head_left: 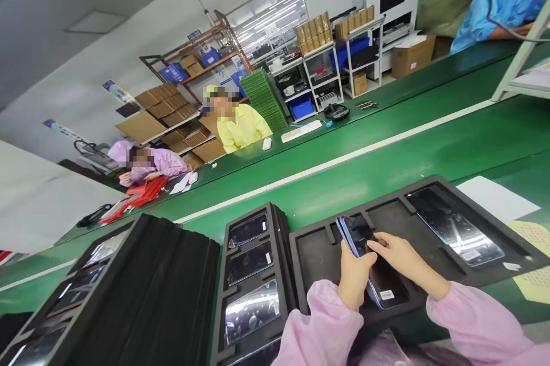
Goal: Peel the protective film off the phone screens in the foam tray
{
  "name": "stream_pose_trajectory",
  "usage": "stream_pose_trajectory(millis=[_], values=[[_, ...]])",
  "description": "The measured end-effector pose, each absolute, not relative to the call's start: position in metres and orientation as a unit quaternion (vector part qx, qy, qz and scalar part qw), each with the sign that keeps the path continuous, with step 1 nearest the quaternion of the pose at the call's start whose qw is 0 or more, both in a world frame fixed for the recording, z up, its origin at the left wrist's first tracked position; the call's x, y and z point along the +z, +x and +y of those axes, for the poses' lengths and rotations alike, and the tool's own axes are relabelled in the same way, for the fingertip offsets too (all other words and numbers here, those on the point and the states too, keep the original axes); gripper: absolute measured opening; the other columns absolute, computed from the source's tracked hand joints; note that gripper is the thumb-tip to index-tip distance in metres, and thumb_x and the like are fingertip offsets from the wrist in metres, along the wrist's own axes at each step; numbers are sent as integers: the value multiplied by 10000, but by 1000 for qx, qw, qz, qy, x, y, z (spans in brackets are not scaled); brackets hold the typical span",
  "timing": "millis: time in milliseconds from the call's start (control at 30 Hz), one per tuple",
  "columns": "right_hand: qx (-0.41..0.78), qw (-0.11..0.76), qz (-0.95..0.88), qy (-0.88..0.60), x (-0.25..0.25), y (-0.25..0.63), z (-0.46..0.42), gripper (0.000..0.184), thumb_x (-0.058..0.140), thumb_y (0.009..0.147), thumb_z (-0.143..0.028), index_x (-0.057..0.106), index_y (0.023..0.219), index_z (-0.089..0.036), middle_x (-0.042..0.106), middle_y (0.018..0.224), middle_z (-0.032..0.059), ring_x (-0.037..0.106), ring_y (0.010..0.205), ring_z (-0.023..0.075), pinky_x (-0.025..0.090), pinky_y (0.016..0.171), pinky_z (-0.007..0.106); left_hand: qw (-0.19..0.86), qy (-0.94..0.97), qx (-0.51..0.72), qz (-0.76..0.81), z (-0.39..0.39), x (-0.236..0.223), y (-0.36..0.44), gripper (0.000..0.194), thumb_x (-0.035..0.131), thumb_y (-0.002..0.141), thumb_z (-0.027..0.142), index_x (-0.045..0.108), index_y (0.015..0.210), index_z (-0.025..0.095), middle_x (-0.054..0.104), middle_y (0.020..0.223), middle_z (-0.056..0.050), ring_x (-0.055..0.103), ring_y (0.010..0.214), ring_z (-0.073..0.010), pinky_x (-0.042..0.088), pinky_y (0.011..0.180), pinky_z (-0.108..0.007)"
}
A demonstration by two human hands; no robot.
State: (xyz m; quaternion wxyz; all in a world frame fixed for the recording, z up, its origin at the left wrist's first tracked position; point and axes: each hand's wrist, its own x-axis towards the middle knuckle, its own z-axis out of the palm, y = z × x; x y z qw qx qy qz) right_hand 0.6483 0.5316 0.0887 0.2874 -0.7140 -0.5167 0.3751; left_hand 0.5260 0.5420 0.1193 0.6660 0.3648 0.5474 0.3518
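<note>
Squarely in both hands (pixel 378 266): glossy flat phone (pixel 365 251) (matte black foam tray (pixel 318 254) beneath)

A dark glass phone (pixel 455 227) lies in the black foam tray (pixel 318 254); right of a stacked black foam tray pile (pixel 253 274), all on the green counter (pixel 387 165).

An electronics assembly factory: a long green conveyor counter (pixel 387 142) carries black foam trays (pixel 258 274) of phones, workers in coloured smocks sit along its far edge, and shelving (pixel 189 85) behind holds stacked cardboard boxes.
</note>
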Motion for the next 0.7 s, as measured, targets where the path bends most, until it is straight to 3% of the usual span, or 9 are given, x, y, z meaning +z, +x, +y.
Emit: stream_pose_trajectory(millis=[133,233,333,433,533,700], values=[[383,340,-518,-686,111,656,523,418,389,722,-507,648,853,-206,668,771,44,623,720,225,502,689,332,715,320,355,510,533,131,516,423,602,493,189,495,900,141,568,723,-5,519,639,-141,402,627,-269],[342,397,-537,-662,142,668,519,465,430,732,-572,651,928,-212,651,838,53,606,753,215,506,703,333,773,301,355,431,516,154,503,496,648,495,186,535,974,124,609,810,-44,545,696,-156,409,656,-271],[270,453,-608,-594,176,678,520,401,505,758,-578,679,876,-236,631,864,54,599,756,203,511,682,327,801,319,337,377,495,177,500,525,683,493,127,570,1005,137,616,895,-54,545,771,-158,406,709,-262],[247,433,-695,-518,200,687,520,345,526,800,-566,693,805,-264,629,851,46,605,785,198,515,685,319,786,352,315,399,481,189,506,542,679,492,103,575,1021,155,598,888,-31,518,754,-139,392,678,-241],[231,421,-749,-457,212,693,522,305,499,860,-497,676,780,-262,625,797,37,598,744,181,510,648,304,778,365,298,415,476,190,513,565,665,501,104,562,1053,164,579,871,-15,490,714,-120,366,620,-217],[100,472,-795,-368,211,694,515,163,499,894,-253,588,758,-247,609,761,5,567,739,157,467,656,301,773,384,325,387,474,185,517,546,736,526,151,575,1048,161,591,911,-27,502,803,-142,396,711,-237]])
